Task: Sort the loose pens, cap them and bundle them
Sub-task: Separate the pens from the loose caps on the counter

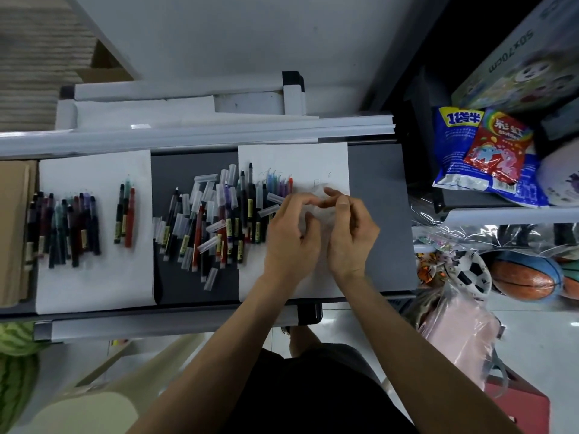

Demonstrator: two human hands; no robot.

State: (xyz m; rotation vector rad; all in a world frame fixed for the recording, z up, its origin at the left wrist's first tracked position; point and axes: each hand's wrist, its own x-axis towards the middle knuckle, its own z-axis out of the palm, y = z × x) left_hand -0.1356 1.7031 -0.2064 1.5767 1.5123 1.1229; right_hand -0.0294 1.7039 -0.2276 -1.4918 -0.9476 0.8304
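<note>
Both hands hover over the right white sheet (332, 158). My left hand (289, 233) and my right hand (351, 233) pinch a thin clear plastic piece (323, 200) between their fingertips; what it is stays blurred. A row of coloured pens (277, 184) lies on that sheet beside my left hand. A loose heap of pens and clear caps (213, 220) covers the dark shelf (379, 214) in the middle. On the left white sheet (94, 286) lie a cluster of dark pens (64, 228) and three separate pens (125, 214).
Brown cardboard (14, 230) borders the shelf's left end. Snack bags (488, 155) and a boxed item (526, 64) sit on the right. Balls (526, 277) and a pink bag (463, 333) lie below right. A watermelon (15, 364) is at lower left.
</note>
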